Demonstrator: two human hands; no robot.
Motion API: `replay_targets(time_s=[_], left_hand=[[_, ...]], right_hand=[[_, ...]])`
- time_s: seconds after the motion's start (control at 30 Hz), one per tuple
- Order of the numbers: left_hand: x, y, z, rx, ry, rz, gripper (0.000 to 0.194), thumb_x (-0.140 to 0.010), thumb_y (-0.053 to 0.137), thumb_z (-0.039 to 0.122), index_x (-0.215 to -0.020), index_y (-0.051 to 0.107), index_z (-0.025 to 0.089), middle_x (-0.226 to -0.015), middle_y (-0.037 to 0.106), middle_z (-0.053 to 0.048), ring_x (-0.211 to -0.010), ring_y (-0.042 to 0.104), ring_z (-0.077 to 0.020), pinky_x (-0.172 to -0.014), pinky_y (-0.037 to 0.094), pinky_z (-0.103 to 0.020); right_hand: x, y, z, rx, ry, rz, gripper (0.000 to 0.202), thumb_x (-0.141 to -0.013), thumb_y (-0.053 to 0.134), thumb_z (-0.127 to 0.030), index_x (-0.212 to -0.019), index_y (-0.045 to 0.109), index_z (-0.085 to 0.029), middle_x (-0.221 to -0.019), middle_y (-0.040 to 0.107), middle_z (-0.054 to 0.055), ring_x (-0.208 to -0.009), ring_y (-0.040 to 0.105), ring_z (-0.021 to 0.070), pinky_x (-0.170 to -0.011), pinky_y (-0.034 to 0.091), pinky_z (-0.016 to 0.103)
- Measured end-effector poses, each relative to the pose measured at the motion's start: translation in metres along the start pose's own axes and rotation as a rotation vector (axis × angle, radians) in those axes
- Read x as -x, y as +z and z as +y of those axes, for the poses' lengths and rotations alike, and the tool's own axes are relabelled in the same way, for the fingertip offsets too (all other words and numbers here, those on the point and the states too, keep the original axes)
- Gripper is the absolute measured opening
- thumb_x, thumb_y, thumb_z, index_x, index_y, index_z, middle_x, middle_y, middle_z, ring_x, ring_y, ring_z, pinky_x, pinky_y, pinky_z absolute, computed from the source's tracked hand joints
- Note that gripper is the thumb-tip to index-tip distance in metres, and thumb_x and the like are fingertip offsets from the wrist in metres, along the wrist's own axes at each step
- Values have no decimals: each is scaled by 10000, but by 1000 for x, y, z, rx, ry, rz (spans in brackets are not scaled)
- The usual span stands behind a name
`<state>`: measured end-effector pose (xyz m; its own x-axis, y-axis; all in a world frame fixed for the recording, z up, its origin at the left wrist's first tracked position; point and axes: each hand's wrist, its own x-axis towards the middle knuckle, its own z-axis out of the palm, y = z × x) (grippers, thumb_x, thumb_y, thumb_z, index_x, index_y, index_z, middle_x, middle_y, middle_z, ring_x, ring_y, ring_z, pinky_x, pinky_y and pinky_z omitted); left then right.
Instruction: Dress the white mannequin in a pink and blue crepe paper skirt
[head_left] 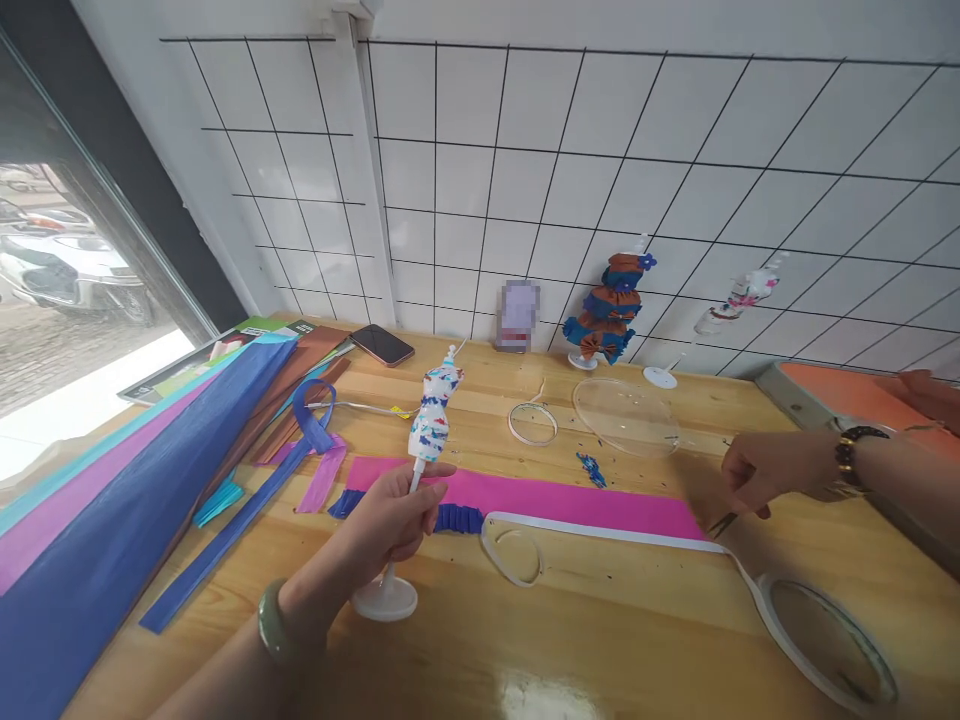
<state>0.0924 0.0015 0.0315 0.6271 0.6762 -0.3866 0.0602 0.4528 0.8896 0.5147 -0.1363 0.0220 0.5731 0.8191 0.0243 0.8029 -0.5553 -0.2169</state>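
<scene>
My left hand (401, 515) is wrapped around the white post of a small dress-form mannequin (433, 425), which is patched with white, blue and pink. Its round white base (385, 600) shows below my wrist. At the right, my right hand (757, 475) is closed on a thin dark pointed tool (722, 525), its kind unclear, over the end of a pink paper strip (570, 505). White tape lies along that strip's front edge and leads to a tape roll (832, 640). Pleated blue paper (457, 518) sits partly behind my left hand.
Long coloured paper sheets (82, 560) and a curled blue strip (240, 545) cover the left side. A phone (382, 345), a dressed mannequin (607, 310), a clear round plate (626, 415) and a tape ring (532, 424) stand or lie towards the tiled wall. An orange-topped case (847, 395) is at right.
</scene>
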Motion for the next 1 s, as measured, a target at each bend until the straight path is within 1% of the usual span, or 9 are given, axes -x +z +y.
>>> replay_targets(time_s=[0.1,0.2,0.4,0.47,0.57,0.63,0.7,0.87,1.0], left_hand=[[1,0,1,24,-17,-21,500,-736,630,414,-1130,487,140,-467,434,96,-316,148,3,-312,88,-142],[2,0,1,21,-37,-27,517,-736,637,428,-1144,485,148,-477,425,96,-320,153,3,-313,86,-142],[1,-1,0,-11,-82,-26,517,-740,635,444,-1144,493,155,-463,403,96,-325,160,-1,-310,95,-139],[0,-1,0,-10,-79,-34,532,-724,647,452,-1138,497,152,-458,402,96,-322,167,-1,-308,96,-139],[0,1,1,-11,-89,-36,559,-704,662,463,-1133,499,144,-449,393,97,-315,165,-1,-304,94,-142],[0,2,3,-12,-98,-22,555,-707,658,461,-1133,502,140,-451,395,93,-315,165,0,-306,88,-143],[2,4,4,-7,-105,1,536,-717,651,449,-1131,509,140,-460,403,87,-322,162,2,-315,79,-144],[5,7,7,-2,-112,35,490,-739,641,424,-1122,515,144,-452,383,90,-337,136,6,-337,65,-143],[5,8,7,-6,-121,41,487,-738,644,422,-1119,515,148,-447,365,94,-343,135,6,-340,77,-143]], right_hand=[[-7,-1,5,136,-84,-147,444,-646,346,-24,-230,376,-178,-217,321,-64,-384,164,69,-530,206,255],[-12,-3,10,221,-132,-258,374,-615,359,-16,-288,467,-164,-250,398,-63,-369,229,66,-520,194,251],[-21,-2,13,305,-172,-385,299,-577,411,4,-374,563,-155,-294,473,-65,-381,370,81,-506,213,228],[-24,0,14,327,-180,-415,287,-580,435,0,-381,580,-148,-285,457,-72,-370,327,73,-505,219,222],[-27,6,15,348,-181,-453,312,-638,446,-45,-379,593,-138,-252,386,-93,-352,147,56,-493,233,217],[-28,10,14,354,-179,-468,367,-690,432,-82,-360,581,-135,-231,335,-102,-365,65,55,-484,248,216],[-29,14,12,355,-185,-472,412,-716,434,-105,-322,550,-139,-220,307,-102,-364,58,56,-481,261,217],[-29,13,2,315,-207,-412,420,-700,484,-143,-282,517,-163,-245,367,-80,-322,258,66,-502,306,226],[-24,4,-3,217,-168,-299,371,-676,477,-149,-308,519,-175,-267,382,-87,-333,315,66,-537,344,241]])
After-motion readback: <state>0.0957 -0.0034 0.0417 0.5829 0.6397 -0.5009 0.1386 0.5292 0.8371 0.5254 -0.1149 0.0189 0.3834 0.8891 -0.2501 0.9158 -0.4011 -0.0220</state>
